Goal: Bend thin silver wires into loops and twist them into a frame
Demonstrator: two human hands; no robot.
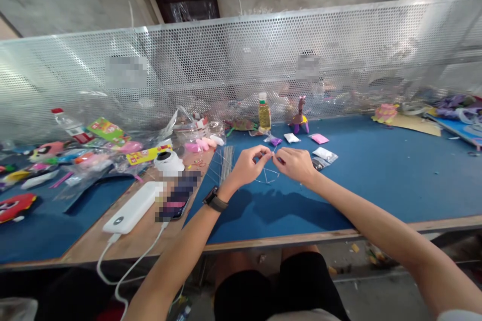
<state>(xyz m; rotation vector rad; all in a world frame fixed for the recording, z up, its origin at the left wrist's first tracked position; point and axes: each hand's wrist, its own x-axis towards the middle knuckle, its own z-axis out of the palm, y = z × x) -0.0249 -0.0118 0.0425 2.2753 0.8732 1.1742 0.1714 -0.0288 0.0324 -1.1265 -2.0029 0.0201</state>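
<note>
My left hand [250, 164] and my right hand [295, 163] meet above the blue table mat, fingertips pinched close together. Between them they grip a thin wire frame [266, 176], whose bent silvery strands hang below the fingers. Both hands are closed on it; the exact joint at the fingertips is partly hidden. Just left of my left hand lies a bundle of straight thin wires [227, 160]. Beyond my hands are small packets of purple clay [276, 141], white clay [291, 138] and pink clay [319, 138]. Another white packet [325, 154] lies by my right wrist.
A bottle of yellow liquid [264, 114] and a brown-and-purple clay figure [300, 118] stand near the perforated metal screen [211, 70]. To the left are a white power bank [133, 208], a phone [178, 195], a white round object [168, 163] and cluttered clay packaging [109, 131].
</note>
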